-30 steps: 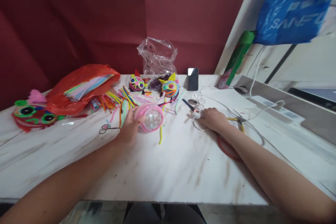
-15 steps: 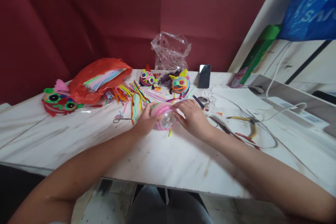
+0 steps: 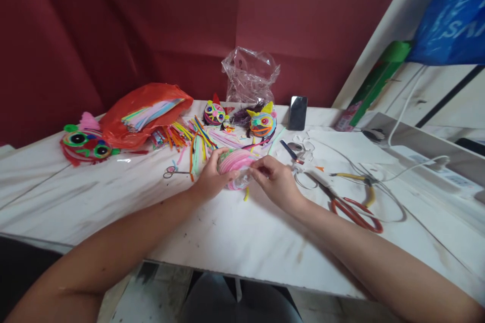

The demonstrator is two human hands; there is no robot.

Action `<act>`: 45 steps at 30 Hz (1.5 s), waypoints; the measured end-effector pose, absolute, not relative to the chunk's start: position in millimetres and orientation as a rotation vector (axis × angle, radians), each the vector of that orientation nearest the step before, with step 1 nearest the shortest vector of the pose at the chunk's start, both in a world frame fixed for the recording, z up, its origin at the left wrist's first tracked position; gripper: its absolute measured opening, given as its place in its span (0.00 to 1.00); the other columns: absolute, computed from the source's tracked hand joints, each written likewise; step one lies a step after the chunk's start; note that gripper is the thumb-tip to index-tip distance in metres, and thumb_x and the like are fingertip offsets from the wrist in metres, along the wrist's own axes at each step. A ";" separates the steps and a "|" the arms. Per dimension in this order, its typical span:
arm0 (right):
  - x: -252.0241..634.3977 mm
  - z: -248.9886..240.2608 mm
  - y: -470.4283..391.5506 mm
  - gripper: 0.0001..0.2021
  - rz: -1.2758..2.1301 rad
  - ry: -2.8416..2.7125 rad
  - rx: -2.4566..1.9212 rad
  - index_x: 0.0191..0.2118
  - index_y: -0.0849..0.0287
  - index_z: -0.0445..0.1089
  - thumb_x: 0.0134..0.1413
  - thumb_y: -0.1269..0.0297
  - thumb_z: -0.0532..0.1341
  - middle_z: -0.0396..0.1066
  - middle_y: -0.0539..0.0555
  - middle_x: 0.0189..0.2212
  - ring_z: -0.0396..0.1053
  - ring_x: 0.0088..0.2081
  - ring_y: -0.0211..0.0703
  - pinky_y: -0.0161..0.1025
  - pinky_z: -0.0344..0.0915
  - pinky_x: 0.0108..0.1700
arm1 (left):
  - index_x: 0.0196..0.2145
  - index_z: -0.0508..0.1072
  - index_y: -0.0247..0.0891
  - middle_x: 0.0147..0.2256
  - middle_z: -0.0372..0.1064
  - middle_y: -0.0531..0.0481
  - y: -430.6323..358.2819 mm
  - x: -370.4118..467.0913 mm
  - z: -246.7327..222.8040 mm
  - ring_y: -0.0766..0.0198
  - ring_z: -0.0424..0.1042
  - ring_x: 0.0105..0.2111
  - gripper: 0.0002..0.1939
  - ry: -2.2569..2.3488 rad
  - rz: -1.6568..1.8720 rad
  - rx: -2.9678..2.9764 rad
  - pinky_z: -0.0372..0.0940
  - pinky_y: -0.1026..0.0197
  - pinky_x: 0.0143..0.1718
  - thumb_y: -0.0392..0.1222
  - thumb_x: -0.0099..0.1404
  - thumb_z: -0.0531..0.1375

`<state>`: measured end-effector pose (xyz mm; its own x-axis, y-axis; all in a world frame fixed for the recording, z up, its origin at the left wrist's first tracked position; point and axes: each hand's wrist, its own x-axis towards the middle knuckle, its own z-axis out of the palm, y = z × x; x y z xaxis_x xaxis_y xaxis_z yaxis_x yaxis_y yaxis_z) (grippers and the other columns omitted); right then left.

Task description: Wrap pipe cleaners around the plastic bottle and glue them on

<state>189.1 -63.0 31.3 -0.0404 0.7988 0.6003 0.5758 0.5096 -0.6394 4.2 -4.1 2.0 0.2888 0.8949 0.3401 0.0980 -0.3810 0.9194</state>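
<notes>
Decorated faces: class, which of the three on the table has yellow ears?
The rightmost face, nearest the phone. The middle face has red points instead, and the leftmost face a pink tuft.

Left hand [image 3: 210,176]: gripping the pink ball [image 3: 238,161] at left
Right hand [image 3: 279,181]: curling fingers at its right
Forearms [image 3: 151,227]: slanting inward toward it

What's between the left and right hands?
A pink-wound ball: left hand gripping it, right hand at its right side. Head view shows it.
</notes>
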 end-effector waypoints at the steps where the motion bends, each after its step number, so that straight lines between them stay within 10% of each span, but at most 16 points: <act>1: 189.3 30.8 -62.6 0.04 0.296 -1.714 -1.177 0.28 0.58 0.68 0.52 0.66 0.59 0.69 0.51 0.25 0.66 0.27 0.39 0.36 0.63 0.31 | 0.54 0.61 0.40 0.50 0.62 0.43 -4.3 4.3 2.0 0.52 0.63 0.52 0.35 0.910 1.180 1.713 0.59 0.52 0.53 0.48 0.50 0.67; 21: 194.6 29.1 -57.7 0.05 0.461 -1.612 -1.271 0.24 0.57 0.63 0.45 0.63 0.58 0.65 0.47 0.20 0.61 0.23 0.36 0.34 0.58 0.27 | 0.54 0.60 0.38 0.55 0.62 0.40 -10.5 5.0 11.0 0.50 0.60 0.58 0.31 0.911 1.090 1.765 0.56 0.50 0.59 0.60 0.61 0.56; 27: 196.2 27.7 -56.1 0.05 0.459 -1.610 -1.291 0.24 0.58 0.64 0.44 0.64 0.58 0.66 0.48 0.20 0.61 0.23 0.36 0.34 0.57 0.26 | 0.58 0.57 0.38 0.53 0.64 0.41 -6.3 4.0 5.9 0.49 0.65 0.53 0.44 0.908 1.000 1.799 0.61 0.52 0.54 0.50 0.47 0.69; 45: 189.4 28.0 -63.3 0.02 0.363 -1.708 -1.244 0.26 0.57 0.63 0.46 0.67 0.57 0.64 0.48 0.22 0.61 0.24 0.37 0.34 0.58 0.28 | 0.57 0.58 0.40 0.54 0.63 0.41 -2.7 1.8 11.2 0.47 0.64 0.55 0.43 0.940 0.984 1.829 0.60 0.50 0.54 0.54 0.47 0.69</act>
